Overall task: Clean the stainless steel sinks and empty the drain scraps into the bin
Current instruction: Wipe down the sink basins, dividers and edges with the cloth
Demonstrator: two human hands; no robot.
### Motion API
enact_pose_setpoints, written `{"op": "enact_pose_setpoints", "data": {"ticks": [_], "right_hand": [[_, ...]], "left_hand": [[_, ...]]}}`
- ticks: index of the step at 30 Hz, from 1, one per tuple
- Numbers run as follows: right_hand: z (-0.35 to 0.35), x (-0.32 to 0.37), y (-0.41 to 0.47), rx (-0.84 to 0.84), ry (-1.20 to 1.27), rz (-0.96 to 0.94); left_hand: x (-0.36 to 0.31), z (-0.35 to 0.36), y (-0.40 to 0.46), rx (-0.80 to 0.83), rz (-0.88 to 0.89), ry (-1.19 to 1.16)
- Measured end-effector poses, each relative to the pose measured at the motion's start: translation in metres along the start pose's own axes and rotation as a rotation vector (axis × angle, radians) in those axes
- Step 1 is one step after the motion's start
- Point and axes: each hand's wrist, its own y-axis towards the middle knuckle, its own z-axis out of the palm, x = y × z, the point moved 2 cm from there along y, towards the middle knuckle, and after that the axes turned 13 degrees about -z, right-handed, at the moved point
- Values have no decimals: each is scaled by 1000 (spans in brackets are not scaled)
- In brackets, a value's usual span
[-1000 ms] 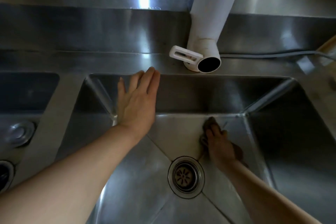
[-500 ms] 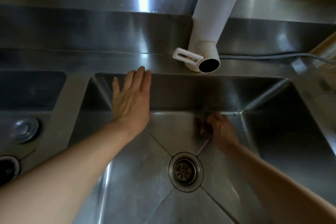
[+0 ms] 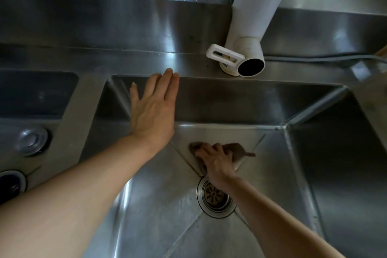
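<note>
A deep stainless steel sink (image 3: 326,174) fills the middle of the head view. Its round drain strainer (image 3: 215,197) sits in the bottom, partly hidden by my right wrist. My right hand (image 3: 217,161) presses a brown cloth (image 3: 237,151) against the sink floor just behind the drain, fingers curled over it. My left hand (image 3: 154,111) lies flat with straight fingers against the sink's back left wall, fingertips reaching the rim.
A white faucet spout (image 3: 251,27) with a small white lever (image 3: 224,55) hangs over the back rim. A second, shallower sink (image 3: 35,98) lies to the left with a drain plug (image 3: 32,140) and a dark opening (image 3: 10,182). A grey hose (image 3: 326,58) runs along the back ledge.
My right hand has slid the cloth left and toward me, closer to the drain. My left hand stays flat on the back wall.
</note>
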Motion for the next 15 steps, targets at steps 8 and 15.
{"op": "enact_pose_setpoints", "data": {"ticks": [8,15], "right_hand": [[-15,17,-28,97,120,-79],[-60,-19,33,-137,216,182]], "left_hand": [[17,-17,-3,29,-20,28],[53,-27,9,51,-130,93]]}}
